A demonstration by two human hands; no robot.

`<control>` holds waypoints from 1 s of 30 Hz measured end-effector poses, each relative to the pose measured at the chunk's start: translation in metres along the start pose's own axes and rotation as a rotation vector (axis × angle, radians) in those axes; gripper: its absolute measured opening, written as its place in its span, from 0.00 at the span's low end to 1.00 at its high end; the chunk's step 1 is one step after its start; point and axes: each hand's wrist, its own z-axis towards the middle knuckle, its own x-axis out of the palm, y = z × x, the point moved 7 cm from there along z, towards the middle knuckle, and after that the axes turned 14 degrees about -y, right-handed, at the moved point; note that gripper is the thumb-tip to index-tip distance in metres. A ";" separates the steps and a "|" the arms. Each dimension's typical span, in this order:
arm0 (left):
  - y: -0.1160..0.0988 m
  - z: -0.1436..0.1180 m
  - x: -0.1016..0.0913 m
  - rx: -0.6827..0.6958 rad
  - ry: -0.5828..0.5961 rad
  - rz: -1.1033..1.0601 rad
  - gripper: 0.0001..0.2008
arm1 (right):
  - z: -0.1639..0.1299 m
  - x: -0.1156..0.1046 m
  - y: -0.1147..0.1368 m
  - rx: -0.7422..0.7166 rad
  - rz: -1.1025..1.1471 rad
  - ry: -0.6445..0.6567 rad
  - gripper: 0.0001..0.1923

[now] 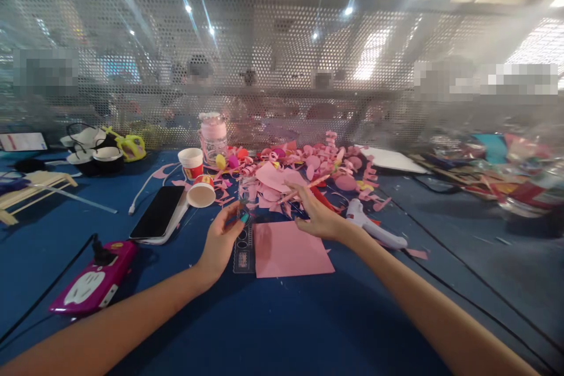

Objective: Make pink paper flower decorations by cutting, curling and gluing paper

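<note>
My left hand (220, 241), with a teal thumbnail showing, is closed on the edge of a clear stencil ruler (243, 261) with cut-out shapes. Right beside the ruler lies a pink foam or paper sheet (291, 252), flat on the blue table. Above the sheet's far right corner, my right hand (319, 214) has its fingers apart and holds nothing I can see. Its fingertips are close to a slim pink pencil-like stick (308, 186) on a heap of pink cut pieces (273, 179). A white glue gun (374, 228) rests right of this hand.
Left of me are a black phone (159, 211), paper cups (201, 191), a magenta power strip (99, 282) and a wooden rack (30, 191). A clear jar (214, 138) stands behind. Cables cross the right side. A perforated metal screen (282, 70) closes the back.
</note>
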 end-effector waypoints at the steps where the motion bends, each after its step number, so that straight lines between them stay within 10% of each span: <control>1: -0.002 0.001 -0.002 0.082 -0.012 0.145 0.18 | -0.002 0.002 -0.002 0.025 0.055 0.023 0.41; 5: -0.023 -0.003 -0.006 0.426 -0.074 0.597 0.19 | -0.008 0.007 -0.005 0.163 0.278 0.036 0.41; 11: -0.052 -0.025 0.020 0.774 0.149 0.618 0.26 | -0.017 0.025 0.035 0.029 0.338 0.105 0.45; 18: -0.045 -0.030 0.028 0.755 0.310 0.599 0.10 | -0.026 0.046 0.066 -0.079 0.050 0.101 0.51; 25: -0.035 0.025 -0.018 0.357 -0.104 0.400 0.11 | -0.015 0.011 0.026 0.047 -0.208 -0.134 0.31; 30: -0.046 0.029 -0.020 0.574 -0.125 0.496 0.21 | -0.013 0.017 0.019 0.001 -0.381 0.015 0.30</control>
